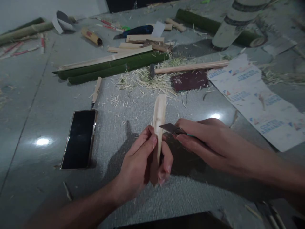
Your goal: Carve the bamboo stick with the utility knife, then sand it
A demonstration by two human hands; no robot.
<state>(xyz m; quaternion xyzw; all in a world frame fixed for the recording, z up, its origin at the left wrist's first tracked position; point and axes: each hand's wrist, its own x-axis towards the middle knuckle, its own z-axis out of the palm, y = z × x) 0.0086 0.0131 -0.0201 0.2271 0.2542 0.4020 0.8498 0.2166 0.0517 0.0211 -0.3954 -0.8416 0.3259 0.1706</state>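
Observation:
A pale, shaved bamboo strip [160, 109] stands nearly upright in the middle of the view, its rounded end pointing away from me. Around its lower part, the fingers of my left hand [140, 159] are wrapped. My right hand [205, 140] grips a utility knife [172, 128], whose dark blade points left at the strip's right edge. I cannot tell whether the tip touches the wood. Most of the knife's handle is hidden inside my fingers.
A phone [78, 140] lies at left beside a small wooden-handled tool [96, 90]. Beyond are split green bamboo [114, 68], shavings [152, 82], a hammer [190, 67] and a dark red sandpaper-like sheet [190, 80]. Printed paper [259, 101] lies right; a cylinder [233, 27] stands behind.

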